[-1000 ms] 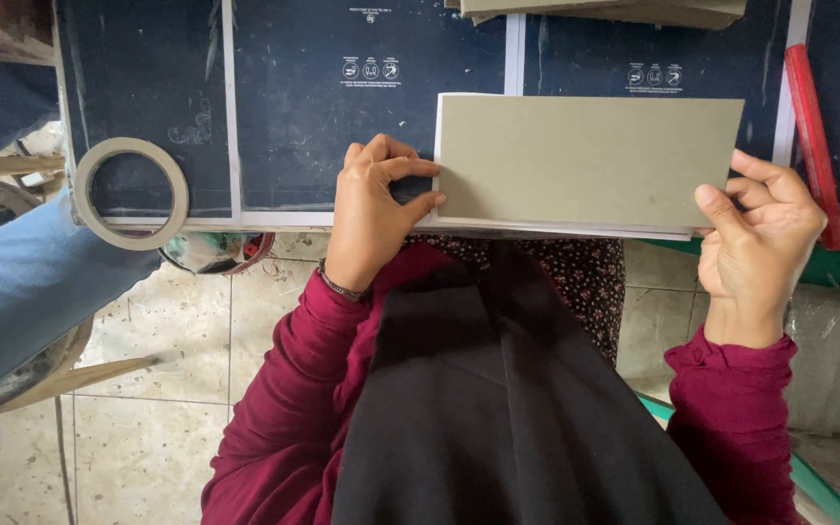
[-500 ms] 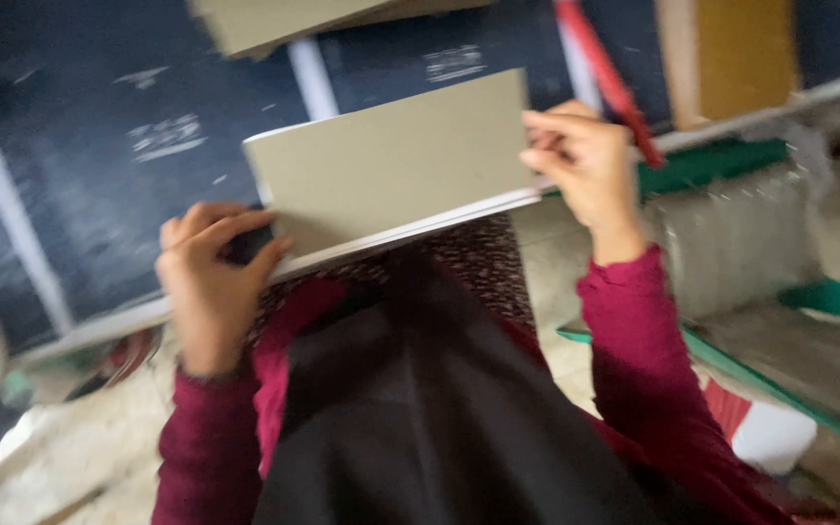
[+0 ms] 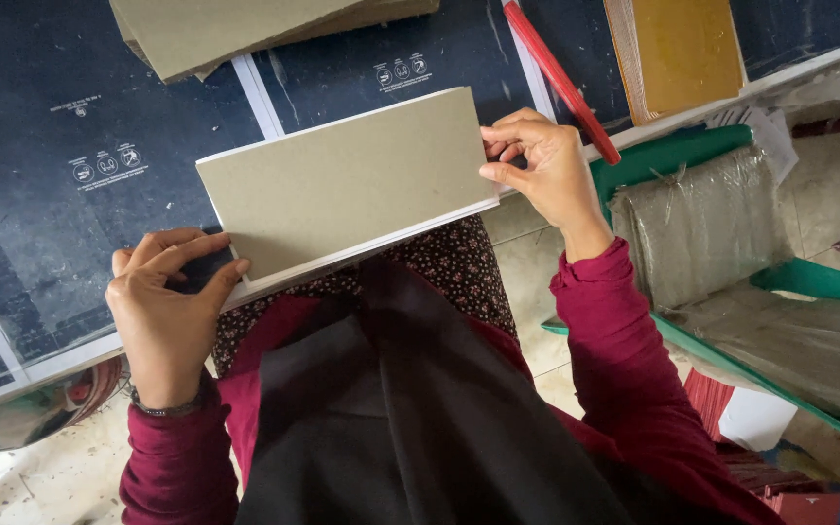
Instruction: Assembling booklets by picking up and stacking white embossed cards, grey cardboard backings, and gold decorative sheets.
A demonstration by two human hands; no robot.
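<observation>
Hands [image 3: 162, 316] [image 3: 542, 170] grip grey card-covered pad [image 3: 347, 185], apparently at both ends.

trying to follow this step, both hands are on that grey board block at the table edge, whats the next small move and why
Probably slide the grey board block further onto the dark table and square it. It sits tilted, its near edge hanging past the table's rim over the lap. The left hand pinches one end, the right hand the other, so both can push together.
</observation>
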